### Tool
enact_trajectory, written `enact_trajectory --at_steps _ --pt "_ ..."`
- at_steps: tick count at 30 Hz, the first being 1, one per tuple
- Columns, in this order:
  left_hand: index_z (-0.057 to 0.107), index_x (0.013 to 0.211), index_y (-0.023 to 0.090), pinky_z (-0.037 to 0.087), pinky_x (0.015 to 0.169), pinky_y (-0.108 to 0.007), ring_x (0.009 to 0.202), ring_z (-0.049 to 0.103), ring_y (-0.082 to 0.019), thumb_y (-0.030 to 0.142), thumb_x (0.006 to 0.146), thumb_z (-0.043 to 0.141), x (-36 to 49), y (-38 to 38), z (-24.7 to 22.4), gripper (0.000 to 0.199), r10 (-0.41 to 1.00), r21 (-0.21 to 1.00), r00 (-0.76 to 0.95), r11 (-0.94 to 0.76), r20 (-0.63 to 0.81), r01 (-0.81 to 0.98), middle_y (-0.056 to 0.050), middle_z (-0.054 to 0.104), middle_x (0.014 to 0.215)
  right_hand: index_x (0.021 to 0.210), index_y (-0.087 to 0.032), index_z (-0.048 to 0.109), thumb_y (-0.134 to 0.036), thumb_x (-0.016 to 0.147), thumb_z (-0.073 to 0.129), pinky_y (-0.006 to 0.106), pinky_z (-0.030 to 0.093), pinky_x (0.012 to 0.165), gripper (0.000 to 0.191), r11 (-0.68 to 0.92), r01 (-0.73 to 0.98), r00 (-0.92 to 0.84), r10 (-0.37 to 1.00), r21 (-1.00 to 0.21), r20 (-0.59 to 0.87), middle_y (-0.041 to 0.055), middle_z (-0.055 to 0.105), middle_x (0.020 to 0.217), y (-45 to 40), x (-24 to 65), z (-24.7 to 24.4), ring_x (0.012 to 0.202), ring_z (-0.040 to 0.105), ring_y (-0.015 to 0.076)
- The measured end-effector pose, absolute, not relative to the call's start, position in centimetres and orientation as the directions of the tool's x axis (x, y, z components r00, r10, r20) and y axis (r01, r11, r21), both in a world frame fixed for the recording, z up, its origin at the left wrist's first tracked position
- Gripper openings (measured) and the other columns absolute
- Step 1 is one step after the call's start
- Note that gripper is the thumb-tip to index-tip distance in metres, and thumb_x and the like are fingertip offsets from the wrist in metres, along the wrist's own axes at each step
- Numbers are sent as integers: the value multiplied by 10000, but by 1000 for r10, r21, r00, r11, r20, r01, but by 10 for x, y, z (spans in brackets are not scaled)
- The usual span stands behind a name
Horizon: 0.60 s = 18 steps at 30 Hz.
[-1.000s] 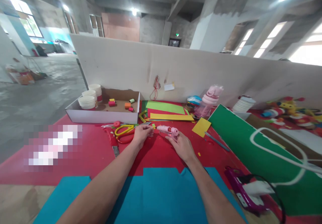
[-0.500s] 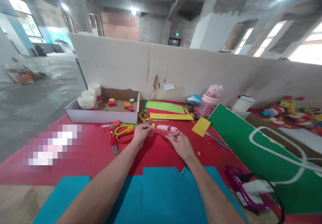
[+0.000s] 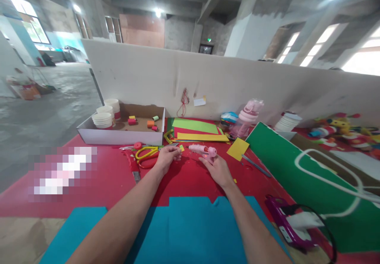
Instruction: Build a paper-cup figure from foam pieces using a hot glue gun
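Observation:
My right hand (image 3: 219,171) is closed round the handle of a pink hot glue gun (image 3: 203,150), whose nozzle points left. Between the fingertips of my left hand (image 3: 169,157) a small yellow-green paper piece (image 3: 181,148) is pinched. A short gap separates the nozzle from that piece. Just left of my left hand lie yellow-handled scissors (image 3: 145,152) and a red-handled tool (image 3: 148,163). A red utility knife (image 3: 132,165) with its blade out is beside them. The red table cover (image 3: 178,185) runs under both hands.
A cardboard box (image 3: 118,138) with paper cups and small paper rolls stands back left. Coloured paper sheets (image 3: 196,126) lie behind my hands. Tweezers (image 3: 257,166) touch a yellow square (image 3: 237,149). A green board (image 3: 285,177) and purple power strip (image 3: 287,224) are at right.
The glue gun in my right hand has moved slightly right, away from the paper piece. My left hand has stayed nearly in place, still pinching the piece.

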State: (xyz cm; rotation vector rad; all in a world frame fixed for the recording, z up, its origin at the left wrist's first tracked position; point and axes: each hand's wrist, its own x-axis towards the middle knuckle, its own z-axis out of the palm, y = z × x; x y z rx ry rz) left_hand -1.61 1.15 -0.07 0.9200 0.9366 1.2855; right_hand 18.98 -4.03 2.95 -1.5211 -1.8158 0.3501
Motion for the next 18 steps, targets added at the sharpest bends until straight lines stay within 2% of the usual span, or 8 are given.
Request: enact_trajectory --at_steps 3,6,9,12,15,18 --pt "668 681 103 434 500 -205 481 543 -78 342 490 865 -18 12 0 364 996 921 67 82 -62 -380 -23 623 576 1000 -171 700 -488 861 524 319 508 721 388 260 719 -41 942 -644 334 95 742 911 -34 203 28 843 693 270" --pt "676 704 97 447 518 -205 497 554 -79 342 505 866 -19 12 0 369 994 917 85 94 -66 -388 -29 628 589 1068 -210 687 -459 882 512 304 497 713 356 221 776 -37 951 -591 307 81 734 944 -30 220 27 890 688 270" --pt "675 693 95 456 527 -206 501 559 -79 353 499 870 -20 11 1 377 994 921 92 94 -64 -378 -32 633 596 1138 -176 628 -410 918 477 315 478 691 354 24 905 111 951 -424 290 154 673 1055 -30 232 28 920 673 285" --pt "675 696 97 458 525 -207 502 561 -81 360 492 872 -20 11 2 386 994 924 88 88 -59 -372 -34 640 603 1169 -144 571 -330 941 447 325 459 657 319 -173 959 223 950 -225 218 204 589 1121 -31 235 29 878 669 280" --pt "675 698 95 456 521 -206 501 561 -80 363 487 872 -20 11 1 393 995 922 80 85 -59 -378 -35 643 604 1205 -166 542 -271 938 447 331 459 674 302 -175 975 194 970 -137 144 188 562 1129 -33 236 25 874 667 268" --pt "679 691 94 451 515 -203 500 565 -80 361 482 872 -20 11 1 390 995 921 83 82 -55 -382 -38 647 608 1240 -175 537 -293 897 513 386 473 770 363 -94 982 118 983 -164 144 188 563 1158 -33 243 16 984 636 300"
